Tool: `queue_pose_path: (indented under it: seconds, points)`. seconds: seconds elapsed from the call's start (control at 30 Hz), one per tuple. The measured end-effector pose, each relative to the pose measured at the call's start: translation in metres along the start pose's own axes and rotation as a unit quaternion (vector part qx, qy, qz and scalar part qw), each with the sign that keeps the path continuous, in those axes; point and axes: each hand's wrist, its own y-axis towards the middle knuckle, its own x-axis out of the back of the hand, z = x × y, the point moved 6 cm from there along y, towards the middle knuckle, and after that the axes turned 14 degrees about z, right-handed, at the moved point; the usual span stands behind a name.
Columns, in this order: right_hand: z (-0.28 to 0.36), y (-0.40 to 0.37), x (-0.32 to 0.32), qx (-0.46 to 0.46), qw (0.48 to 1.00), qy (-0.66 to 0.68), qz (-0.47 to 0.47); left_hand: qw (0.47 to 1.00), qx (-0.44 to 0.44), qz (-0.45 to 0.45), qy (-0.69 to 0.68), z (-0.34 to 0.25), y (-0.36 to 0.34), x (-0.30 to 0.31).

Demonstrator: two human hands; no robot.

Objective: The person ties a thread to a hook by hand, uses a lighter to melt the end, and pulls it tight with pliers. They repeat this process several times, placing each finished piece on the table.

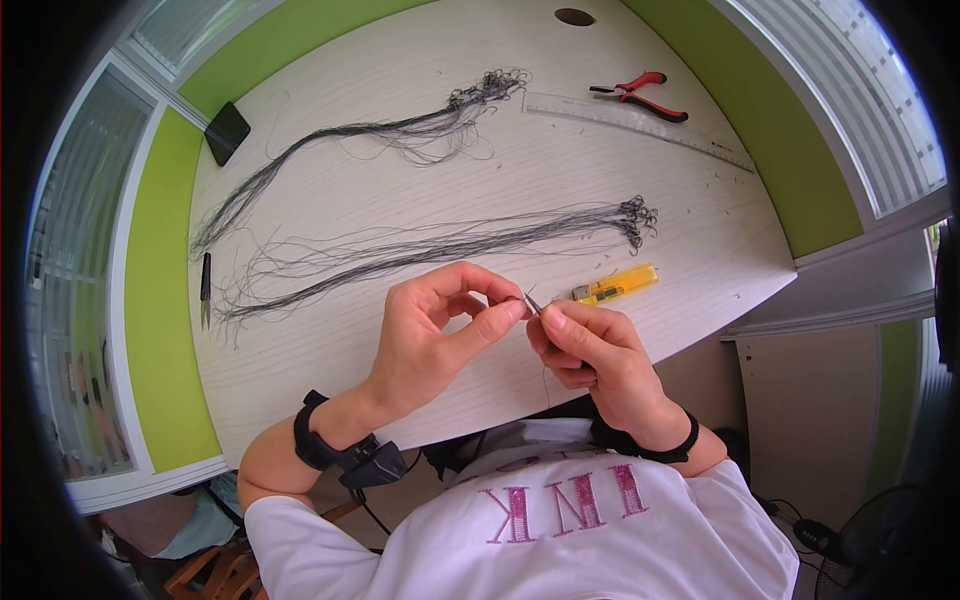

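Both my hands meet over the near part of the desk, fingertips almost together. My left hand is closed in a pinch of thumb and forefinger, with a fine strand end standing up at the tips. My right hand is closed around a small pointed metal piece that reaches to the left fingertips; the fingers hide most of it. A thin dark line hangs below the right hand. Beyond the hands lies a bundle of dark fishing lines with fishing hooks gathered at its right end. A yellow lighter lies beside my right hand.
Farther back is a second bundle of hooked lines. Red-and-black pliers and a clear ruler lie at the back right. A small black pointed tool and a dark flat object sit by the left green panel.
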Motion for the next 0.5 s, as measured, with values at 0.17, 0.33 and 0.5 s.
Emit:
queue_pose_path:
  seconds: [0.17,0.33,0.5]
  points:
    - [-0.0002,0.0001,-0.0007,-0.003,1.0,-0.006,0.005,1.0,0.006,0.007,-0.001,-0.0002,0.0003,-0.0003]
    - [-0.0005,0.0001,-0.0014,-0.007,1.0,-0.006,0.007,1.0,0.017,0.01,-0.006,0.0004,-0.0003,-0.0005]
    - [0.0009,0.0002,-0.0032,-0.007,1.0,-0.011,0.003,1.0,0.021,0.014,0.001,0.0007,-0.0004,-0.0003]
